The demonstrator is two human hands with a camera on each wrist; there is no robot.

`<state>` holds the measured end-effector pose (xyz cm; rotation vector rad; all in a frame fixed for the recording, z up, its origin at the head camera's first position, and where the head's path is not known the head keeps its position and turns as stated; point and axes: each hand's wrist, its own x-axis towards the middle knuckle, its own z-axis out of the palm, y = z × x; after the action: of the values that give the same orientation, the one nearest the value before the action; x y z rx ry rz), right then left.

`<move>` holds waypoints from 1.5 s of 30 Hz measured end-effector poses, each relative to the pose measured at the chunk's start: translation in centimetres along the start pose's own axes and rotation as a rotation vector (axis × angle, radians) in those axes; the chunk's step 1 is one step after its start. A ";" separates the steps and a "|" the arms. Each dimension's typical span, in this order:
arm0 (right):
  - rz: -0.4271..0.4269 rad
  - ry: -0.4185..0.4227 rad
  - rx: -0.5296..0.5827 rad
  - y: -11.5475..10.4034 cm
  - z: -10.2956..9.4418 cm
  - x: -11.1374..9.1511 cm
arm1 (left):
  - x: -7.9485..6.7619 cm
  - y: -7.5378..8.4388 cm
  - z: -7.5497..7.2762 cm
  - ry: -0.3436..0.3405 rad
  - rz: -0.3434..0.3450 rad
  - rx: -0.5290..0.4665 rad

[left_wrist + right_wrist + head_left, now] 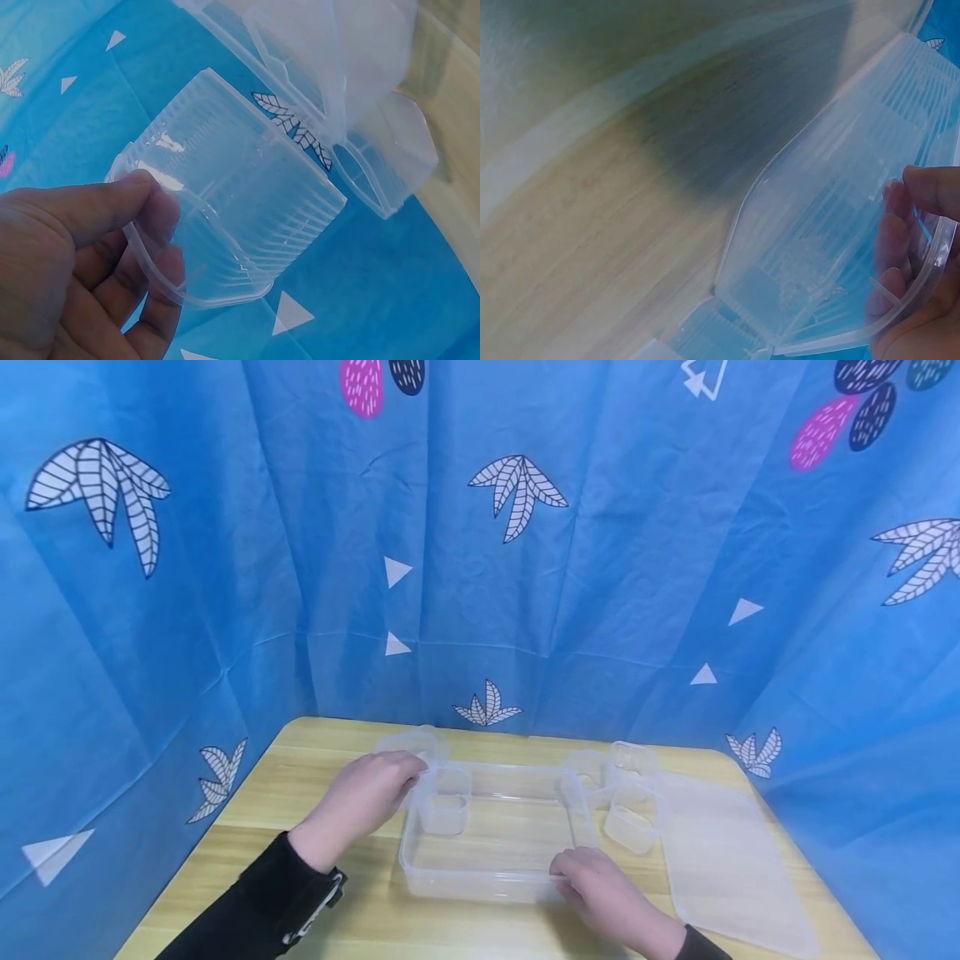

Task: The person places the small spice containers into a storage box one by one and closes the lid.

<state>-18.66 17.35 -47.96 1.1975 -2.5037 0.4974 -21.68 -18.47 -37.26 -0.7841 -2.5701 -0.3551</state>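
Note:
A large clear plastic box [480, 887], open at the top, sits on the table in the head view. My left hand [375, 789] is at its back left corner. Between thumb and fingers it pinches the rim of a small clear plastic container [247, 172], which shows at the left end of the large box. Whether that container touches the box floor, I cannot tell. At the front right corner my right hand [600, 889] grips the large box's wall [810, 225], fingers curled over the edge.
More clear containers [408, 742] stand behind the box's left corner. Several small clear containers [632, 818] cluster right of the box. A flat translucent lid [738, 864] lies along the table's right side. Blue patterned curtain [487, 593] encloses the wooden table [247, 810].

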 end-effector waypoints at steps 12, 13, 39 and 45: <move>0.019 -0.022 0.012 0.1 0.0 -0.1 | 1.3 1.3 1.2 -0.015 0.026 -0.012; 0.020 -0.022 0.013 0.1 0.0 -0.1 | 1.4 1.4 1.3 -0.019 0.026 -0.014; 0.011 0.002 -0.021 0.1 0.3 0.0 | 3.8 2.9 3.0 -0.099 0.035 -0.070; 0.002 0.018 -0.029 0.0 0.3 0.0 | 4.5 3.1 3.5 -0.093 0.074 -0.093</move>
<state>-18.71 17.28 -48.24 1.1752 -2.4885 0.4687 -24.36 -12.65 -37.84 -0.9466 -2.6181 -0.4266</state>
